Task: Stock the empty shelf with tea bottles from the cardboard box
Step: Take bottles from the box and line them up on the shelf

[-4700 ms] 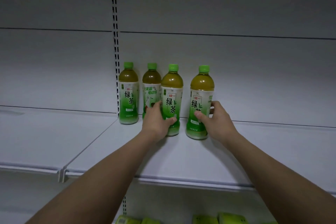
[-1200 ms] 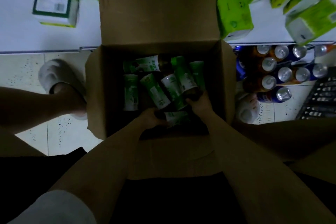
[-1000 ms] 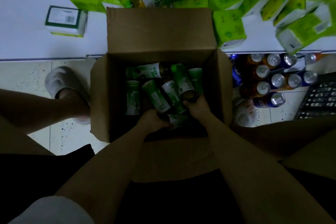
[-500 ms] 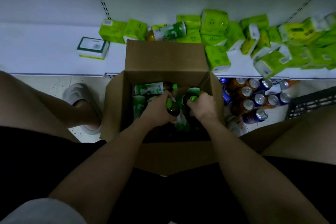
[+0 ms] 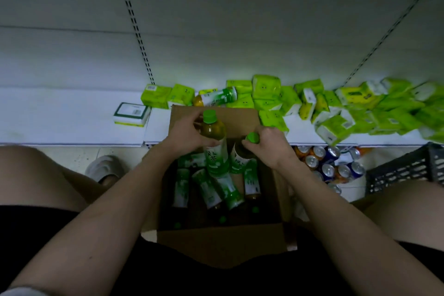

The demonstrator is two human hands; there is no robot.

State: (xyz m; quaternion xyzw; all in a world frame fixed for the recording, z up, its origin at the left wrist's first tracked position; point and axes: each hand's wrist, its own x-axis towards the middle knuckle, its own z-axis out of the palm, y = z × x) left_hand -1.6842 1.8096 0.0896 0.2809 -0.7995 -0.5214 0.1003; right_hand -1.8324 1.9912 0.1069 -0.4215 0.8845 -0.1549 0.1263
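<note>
Both hands are now rising out of the open brown cardboard box (image 5: 223, 245), no longer reaching deep among its contents. The left hand (image 5: 185, 138) is gripping one green-capped plastic tea bottle (image 5: 214, 149) with fingers curled around its shoulder, and the right hand (image 5: 269, 145) is pinching a second bottle (image 5: 240, 157) at its cap. Several bottles are still lying in the box, so I think much stocking is remaining.

Matt brown cardboard box (image 5: 223, 243) is holding glossy plastic tea bottles (image 5: 214, 149); shiny metal cans (image 5: 329, 163) are sitting beside a black plastic crate (image 5: 406, 168).

"绿茶" on the label of the tea bottle (image 5: 214, 149) in the left hand (image 5: 186, 137)
</note>
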